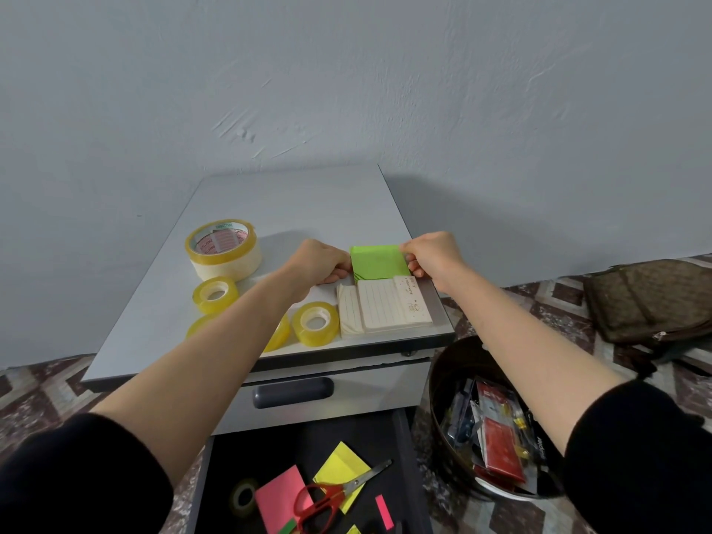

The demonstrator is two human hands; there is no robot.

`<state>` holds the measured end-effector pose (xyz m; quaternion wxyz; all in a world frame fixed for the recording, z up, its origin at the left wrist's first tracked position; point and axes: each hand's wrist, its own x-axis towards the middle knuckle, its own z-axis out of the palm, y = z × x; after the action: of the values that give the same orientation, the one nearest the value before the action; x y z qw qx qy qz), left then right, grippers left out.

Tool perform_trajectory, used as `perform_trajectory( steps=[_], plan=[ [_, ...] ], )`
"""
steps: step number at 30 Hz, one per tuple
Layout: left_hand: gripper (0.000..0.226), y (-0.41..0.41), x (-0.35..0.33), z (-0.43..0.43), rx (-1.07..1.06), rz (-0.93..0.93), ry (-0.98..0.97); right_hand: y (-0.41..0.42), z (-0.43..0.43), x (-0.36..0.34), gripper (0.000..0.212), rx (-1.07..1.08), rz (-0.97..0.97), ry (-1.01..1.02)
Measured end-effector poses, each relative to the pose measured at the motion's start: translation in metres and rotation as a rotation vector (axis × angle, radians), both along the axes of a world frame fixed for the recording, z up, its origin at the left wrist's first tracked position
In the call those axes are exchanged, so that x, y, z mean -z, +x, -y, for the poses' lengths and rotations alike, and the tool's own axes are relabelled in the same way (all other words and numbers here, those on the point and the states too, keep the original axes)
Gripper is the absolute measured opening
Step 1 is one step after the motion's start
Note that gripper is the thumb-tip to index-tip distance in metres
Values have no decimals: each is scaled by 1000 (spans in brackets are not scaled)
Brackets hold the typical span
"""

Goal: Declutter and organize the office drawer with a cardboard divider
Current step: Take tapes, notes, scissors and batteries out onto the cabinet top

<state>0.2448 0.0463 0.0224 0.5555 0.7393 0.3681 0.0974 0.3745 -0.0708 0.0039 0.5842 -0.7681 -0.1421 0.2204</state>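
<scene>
A green sticky-note pad [378, 260] lies on the grey cabinet top [293, 202]. My left hand [319, 265] pinches its left edge and my right hand [431, 256] pinches its right edge. Just in front of it lie two cream lined note pads [385, 310]. The open drawer [300, 483] below holds a pink pad [279, 495], a yellow pad [341, 466], red-handled scissors [335, 495], a small tape roll [243, 497] and a pink strip [384, 512].
A large tape roll [222, 248] and three small yellow tape rolls [315, 323] stand on the left of the cabinet top. A round dark bin [493, 425] with packets stands right of the drawer. A brown bag [651, 298] lies on the patterned floor.
</scene>
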Motion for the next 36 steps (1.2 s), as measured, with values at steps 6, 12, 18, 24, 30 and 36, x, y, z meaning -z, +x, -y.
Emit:
perform_trajectory(
  steps=[6,12,18,24,30,36],
  plan=[
    [18,-1,-1,2,-35,24,-24,-4,5,3,26,24,5,46],
    [24,-24,-21,21,-41,124,114,-27,33,-6,27,127,60,126],
    [22,-88,-43,64,-23,263,140,-95,68,-36,25,62,10,257],
    [10,-179,-22,104,75,250,48,-171,105,-16,21,-110,-58,195],
    [13,-263,26,105,-79,191,117,-226,129,50,22,-264,-84,-14],
    [16,-309,87,101,-156,70,92,-250,133,104,20,-335,15,-139]
  ],
)
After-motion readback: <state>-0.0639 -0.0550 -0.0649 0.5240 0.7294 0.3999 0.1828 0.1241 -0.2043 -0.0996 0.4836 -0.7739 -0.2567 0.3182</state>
